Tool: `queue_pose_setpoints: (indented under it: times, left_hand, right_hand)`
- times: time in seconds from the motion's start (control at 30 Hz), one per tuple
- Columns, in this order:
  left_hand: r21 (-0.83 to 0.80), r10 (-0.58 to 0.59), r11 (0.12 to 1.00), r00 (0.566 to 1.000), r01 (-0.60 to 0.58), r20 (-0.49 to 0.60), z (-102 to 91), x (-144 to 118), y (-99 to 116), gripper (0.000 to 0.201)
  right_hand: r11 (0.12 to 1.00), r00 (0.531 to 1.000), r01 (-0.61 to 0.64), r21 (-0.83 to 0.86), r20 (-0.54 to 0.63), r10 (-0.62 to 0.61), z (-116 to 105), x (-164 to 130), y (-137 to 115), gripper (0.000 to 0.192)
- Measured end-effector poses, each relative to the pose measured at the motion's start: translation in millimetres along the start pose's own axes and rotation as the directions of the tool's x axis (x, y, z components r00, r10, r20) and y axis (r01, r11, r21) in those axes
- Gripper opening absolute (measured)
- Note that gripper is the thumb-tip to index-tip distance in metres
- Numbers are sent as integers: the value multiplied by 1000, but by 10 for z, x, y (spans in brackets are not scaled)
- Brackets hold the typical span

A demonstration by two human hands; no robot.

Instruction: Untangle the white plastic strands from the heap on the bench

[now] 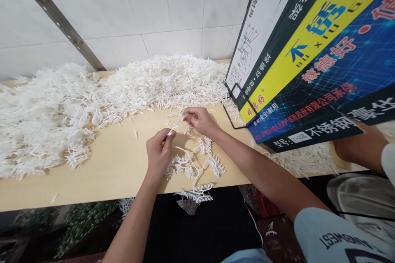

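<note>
Fingers (169,133) of my left hand (159,152) pinch one small white plastic piece (171,130); my right hand (200,120) pinches another just beyond the branched white sprue (197,164). One sprue lies on the tabletop (117,164), below both hands; the loose heap (92,98) beyond it is past counting.

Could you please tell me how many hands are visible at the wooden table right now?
2: the left hand pinches a small white plastic piece, and the right hand reaches just beyond it. A neighbour's arm shows at right, its hand hidden.
</note>
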State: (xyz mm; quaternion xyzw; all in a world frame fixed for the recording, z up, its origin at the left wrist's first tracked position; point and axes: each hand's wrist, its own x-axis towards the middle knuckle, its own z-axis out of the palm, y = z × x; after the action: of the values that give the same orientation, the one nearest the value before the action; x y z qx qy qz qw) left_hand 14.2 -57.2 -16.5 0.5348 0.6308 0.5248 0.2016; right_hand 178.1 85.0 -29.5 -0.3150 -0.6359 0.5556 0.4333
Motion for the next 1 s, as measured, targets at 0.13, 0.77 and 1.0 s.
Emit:
queue_pose_setpoints:
  times: [0.13, 0.77, 1.0]
  left_hand:
    - [-120, -50, 992, 985, 30, -163, -25, -14, -31, 38]
    - [-163, -103, 980, 993, 111, 57, 20, 51, 42, 43]
    - [-219, -117, 970, 993, 107, -31, 37, 57, 34, 39]
  right_hand:
    - [988, 956, 5, 156, -291, 41, -32, 65, 37, 24]
    - [994, 925, -104, -14, 365, 102, 161, -161, -185, 38]
    - [994, 928, -110, -2, 358, 103, 106, -177, -254, 35]
